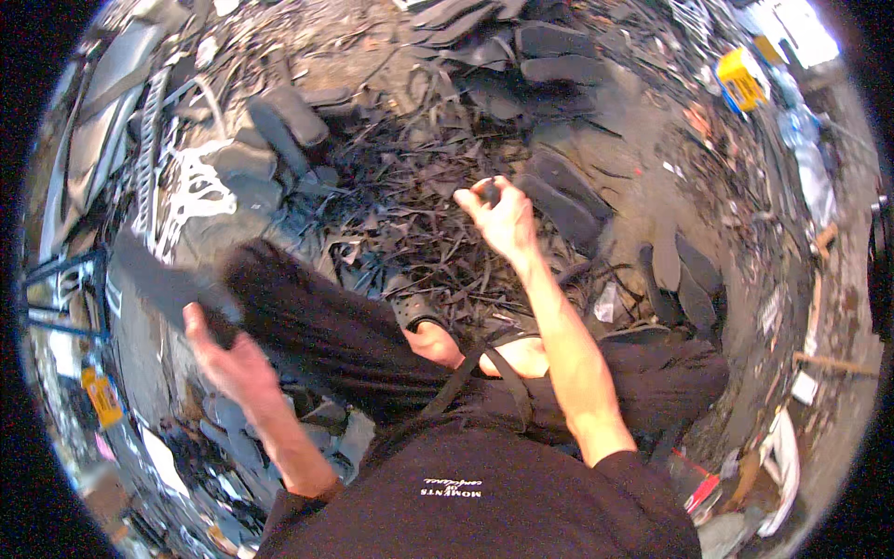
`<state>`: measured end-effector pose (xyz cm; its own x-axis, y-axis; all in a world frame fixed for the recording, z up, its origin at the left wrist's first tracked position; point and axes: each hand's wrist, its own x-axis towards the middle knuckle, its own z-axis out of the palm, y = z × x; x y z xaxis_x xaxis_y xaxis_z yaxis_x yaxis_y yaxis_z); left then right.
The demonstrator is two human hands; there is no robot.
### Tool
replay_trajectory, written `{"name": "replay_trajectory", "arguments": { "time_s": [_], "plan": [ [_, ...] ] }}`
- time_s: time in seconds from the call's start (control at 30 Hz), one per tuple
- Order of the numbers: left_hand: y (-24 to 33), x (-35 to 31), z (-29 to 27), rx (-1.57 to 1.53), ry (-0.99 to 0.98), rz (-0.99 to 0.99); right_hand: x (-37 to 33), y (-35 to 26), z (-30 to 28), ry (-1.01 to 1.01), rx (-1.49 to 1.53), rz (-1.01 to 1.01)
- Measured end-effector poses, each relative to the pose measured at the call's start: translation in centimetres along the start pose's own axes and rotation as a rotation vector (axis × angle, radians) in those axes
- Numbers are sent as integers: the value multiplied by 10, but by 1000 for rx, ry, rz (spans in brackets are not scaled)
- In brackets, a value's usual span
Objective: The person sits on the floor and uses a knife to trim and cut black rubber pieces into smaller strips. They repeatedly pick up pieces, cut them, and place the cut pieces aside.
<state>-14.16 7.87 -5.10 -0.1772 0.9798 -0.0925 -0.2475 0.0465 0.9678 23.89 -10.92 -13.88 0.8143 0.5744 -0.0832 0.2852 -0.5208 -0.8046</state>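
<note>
On the left, my left hand (233,361) is closed around the near end of a long, flat, dark grey shoe sole (163,284), which is slightly blurred and tilts away beside my left knee. My right hand (505,222) is raised over the middle, its fingers curled around a small dark object (490,193); most of it is hidden, so its kind cannot be made out. Below and beyond that hand spreads a heap of thin dark trimmings (419,182). Just right of the right hand lie dark soles (568,200) side by side.
Beyond the heap stands a stack of dark soles (559,70), and further soles (684,275) fan out by my right knee. A white openwork plastic piece (198,191) is at left. A yellow box (742,80) and a clear plastic bottle (799,126) sit far right.
</note>
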Motion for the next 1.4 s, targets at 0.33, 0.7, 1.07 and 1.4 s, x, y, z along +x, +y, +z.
{"name": "replay_trajectory", "arguments": {
  "time_s": [0.33, 0.7, 1.07, 1.4],
  "plan": [
    [-138, 183, -222, -26, 52, -721, 5, 230, -98, 18, -512, 126],
    [-15, -72, 157, 219, -806, 23, 30, 86, -108, 373, -387, -22],
    [-59, -110, 154, 97, -954, -749, -103, -55, -77, 120, 274, 113],
    [-69, -103, 138, 110, -1039, -520, -119, -97, -24, 462, -97, -23]
  ]
}}
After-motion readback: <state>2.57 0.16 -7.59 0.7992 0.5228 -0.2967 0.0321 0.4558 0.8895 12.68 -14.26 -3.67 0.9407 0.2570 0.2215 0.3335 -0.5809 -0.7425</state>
